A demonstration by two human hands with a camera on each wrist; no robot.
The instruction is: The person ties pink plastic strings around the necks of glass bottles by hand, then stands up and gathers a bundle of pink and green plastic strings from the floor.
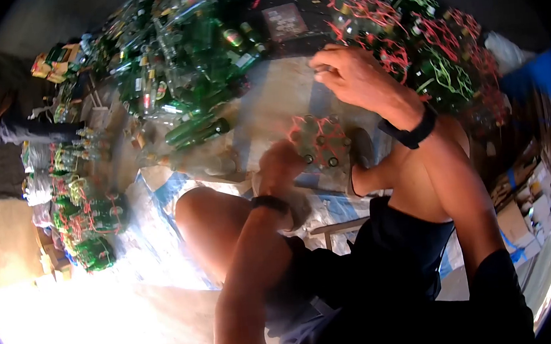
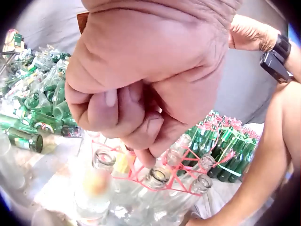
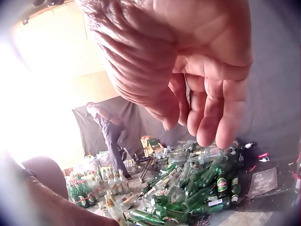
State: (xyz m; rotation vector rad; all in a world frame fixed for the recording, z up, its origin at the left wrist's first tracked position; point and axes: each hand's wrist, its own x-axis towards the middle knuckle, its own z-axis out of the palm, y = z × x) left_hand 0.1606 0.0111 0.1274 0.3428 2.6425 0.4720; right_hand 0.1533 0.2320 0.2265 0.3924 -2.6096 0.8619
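A bundle of clear glass bottles (image 2: 155, 207) stands upright, laced round the necks with pink string (image 2: 181, 188). My left hand (image 2: 146, 80) is over the bottle mouths with its fingers curled, gripping the string close above the necks; the grip itself is mostly hidden by the fingers. In the head view this left hand (image 1: 280, 166) is blurred, beside the bundle (image 1: 320, 142) between my legs. My right hand (image 1: 359, 77) is raised beyond the bundle, its fingers loosely bent. From the right wrist, the right hand's fingers (image 3: 214, 113) hang relaxed, with nothing visible held.
A large heap of loose green and clear bottles (image 1: 191, 54) lies ahead to the left. Bundles tied with red and green string (image 1: 439, 43) stand at the right. More tied bundles (image 1: 91, 216) line the left side. Another person (image 3: 110, 136) stands bent behind the heap.
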